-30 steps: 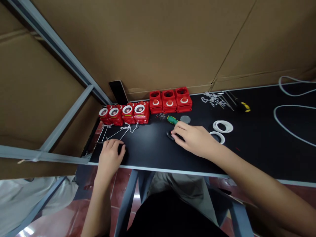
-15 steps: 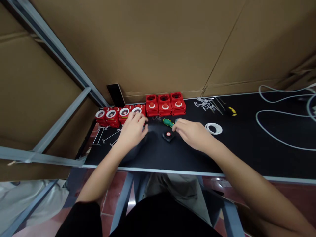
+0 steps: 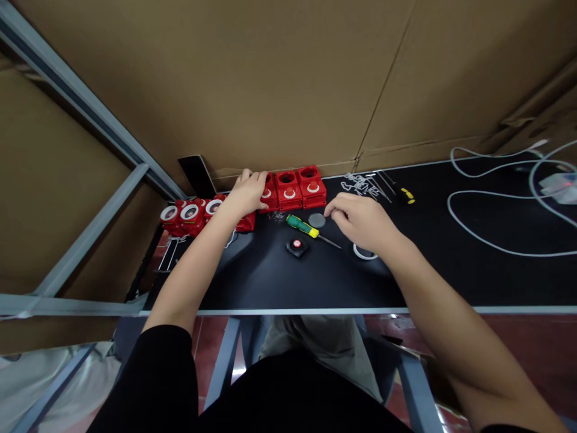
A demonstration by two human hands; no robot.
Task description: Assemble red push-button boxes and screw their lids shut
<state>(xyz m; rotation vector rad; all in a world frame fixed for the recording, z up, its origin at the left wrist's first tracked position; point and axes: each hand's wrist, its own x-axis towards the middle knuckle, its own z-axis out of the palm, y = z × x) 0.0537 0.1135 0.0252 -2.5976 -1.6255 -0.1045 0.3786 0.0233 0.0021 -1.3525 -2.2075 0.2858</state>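
Note:
My left hand [image 3: 247, 193] reaches over the leftmost of three red housings [image 3: 269, 195], thumb and fingers apart at its left side. A firm grip on it does not show. My right hand [image 3: 360, 219] hovers above the table with curled fingers, and whatever they hold, if anything, is hidden. Its fingertips are close to a grey round disc [image 3: 317, 220]; I cannot tell whether they touch. Between my hands lie a green and yellow screwdriver [image 3: 302, 225] and a small black square part [image 3: 297, 247] with a red and white centre.
Red units with white rings [image 3: 190, 212] stand at the left, partly behind my left arm. A phone-like dark slab [image 3: 197, 174] leans on the cardboard wall. White rings [image 3: 364, 254] lie under my right hand. Small white parts [image 3: 360, 184], another screwdriver [image 3: 401, 191] and white cables [image 3: 491, 239] are rightward.
My left hand has moved from the white-ringed units to the leftmost plain red housing. My right hand has moved off the screwdriver area, uncovering its shaft and the grey disc. The view has shifted.

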